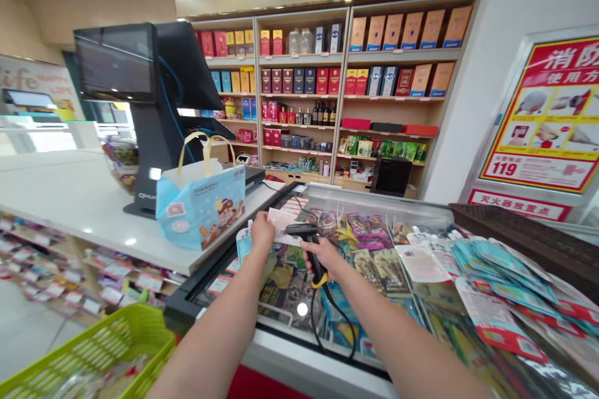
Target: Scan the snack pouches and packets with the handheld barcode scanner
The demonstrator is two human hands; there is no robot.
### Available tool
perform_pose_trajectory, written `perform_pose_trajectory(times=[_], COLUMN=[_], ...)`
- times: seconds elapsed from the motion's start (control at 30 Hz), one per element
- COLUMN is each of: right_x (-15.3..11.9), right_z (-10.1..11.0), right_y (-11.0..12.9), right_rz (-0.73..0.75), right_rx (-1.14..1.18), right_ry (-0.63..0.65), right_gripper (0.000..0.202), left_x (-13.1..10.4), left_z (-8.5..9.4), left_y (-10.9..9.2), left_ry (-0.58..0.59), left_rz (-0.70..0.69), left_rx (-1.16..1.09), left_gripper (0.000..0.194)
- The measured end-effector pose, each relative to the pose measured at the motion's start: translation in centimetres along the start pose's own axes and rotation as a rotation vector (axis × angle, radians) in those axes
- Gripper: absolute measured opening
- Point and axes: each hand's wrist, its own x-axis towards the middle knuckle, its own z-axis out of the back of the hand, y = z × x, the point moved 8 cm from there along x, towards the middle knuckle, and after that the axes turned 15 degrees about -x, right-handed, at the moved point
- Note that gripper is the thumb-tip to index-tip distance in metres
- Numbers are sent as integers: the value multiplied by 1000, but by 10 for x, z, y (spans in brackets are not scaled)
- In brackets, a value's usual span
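Basket (135, 324), green and latticed, stands low and well to the left of the scanner. Nearer to the scanner on that side, a blue paper bag (201, 206) with loop handles sits upright on the white tabletop (98, 187). Next comes the left hand (263, 230), just left of the scanner, its fingers closed on the edge of a pale, flat packet (282, 224). A blue pouch (243, 244) shows below that hand; whether it is also gripped, I cannot tell. The packet spreads between the left hand and the scanner's head, and looks light, soft and rather slick; pinching it by one edge should leave its face flat and uncovered, while a hard squeeze would likely crumple it.

The scanner (303, 230) itself is over the glass-topped freezer (187, 299). It looks like stiff plastic, light enough for one hand, its front probably the part to spare from knocks. Its slim grip is the natural hold, and the right hand (325, 257) is wrapped around it there. The cable (313, 315) loops down below the scanner and could tug or snag.

Well to the scanner's right, floppy pouches (519, 280) lie overlapping; judging by their gloss, they may slide on one another.
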Motion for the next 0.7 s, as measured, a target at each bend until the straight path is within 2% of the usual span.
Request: perform_pose_trajectory(times=[0.13, 0.23, 0.33, 0.43, 0.57, 0.63, 0.7], right_x=[3, 1, -3, -9, -23, -34, -47], right_z=[0, 7, 20, 37, 70, 91, 114], right_y=[-2, -2, -1, 0, 5, 7, 7], right_rz=[-33, -27, -7, 15, 67, 81, 86], right_rx=[-19, 3, 36, 64, 90, 92, 89], right_ry=[3, -13, -34, -52, -109, -143, -184], right_gripper=[23, 23, 28, 34, 40, 41, 40], left_x=[1, 0, -2, -7, -22, -35, -53], left_z=[4, 2, -10, -31, -71, -95, -126], left_y=[0, -3, -12, -27, -58, -77, -96], left_ry=[-80, -119, -113, -71, 37, 117, 259], left_rz=[-76, -116, -181, -248, -306, -313, -306], left_rx=[-8, -40, -86, -141, -170, -148, -110], left_gripper=[42, 37, 28, 23, 20, 18, 15])
